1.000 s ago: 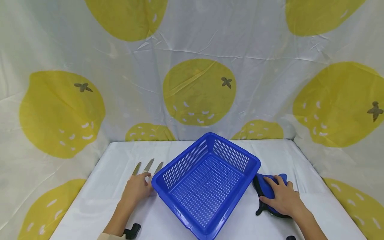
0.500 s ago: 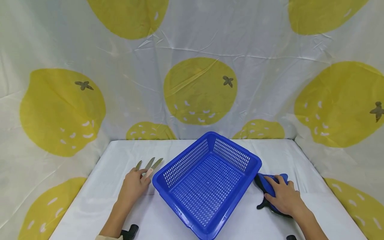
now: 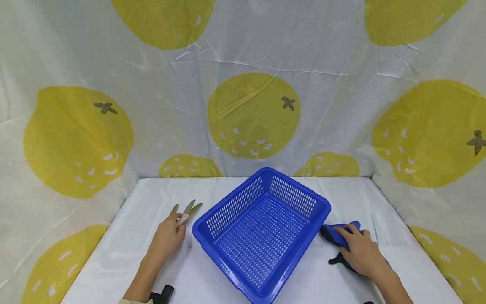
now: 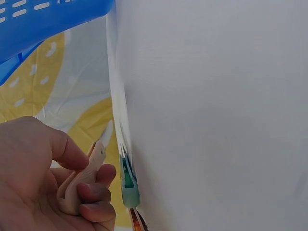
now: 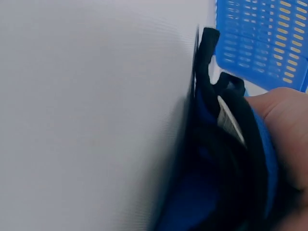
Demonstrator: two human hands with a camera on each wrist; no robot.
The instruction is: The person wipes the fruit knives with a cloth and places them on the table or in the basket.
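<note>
In the head view, my left hand (image 3: 167, 237) grips a knife by its cream handle (image 3: 182, 219), blade pointing away to the right. The left wrist view shows my thumb and fingers curled round that handle (image 4: 81, 185). Two more knives lie close by, their blades (image 3: 174, 208) showing past my fingers; one has a teal handle (image 4: 129, 190), the other an orange one (image 4: 138, 220), partly cut off by the frame. My right hand (image 3: 362, 251) grips a blue fabric piece (image 3: 342, 239) with black edging; seen from the right wrist, its black-trimmed opening (image 5: 248, 139) gapes beside the white cloth.
A blue perforated plastic basket (image 3: 292, 198) sits at an angle between my hands. White cloth (image 3: 224, 270) covers the table. Behind and at both sides hang white curtains (image 3: 171, 109) printed with yellow fruit.
My left hand has taken the rightmost knife and shifted slightly left, turning it. Under my right hand, the blue fabric piece has gone from lying flat to being bunched and tilted, shifting slightly right.
</note>
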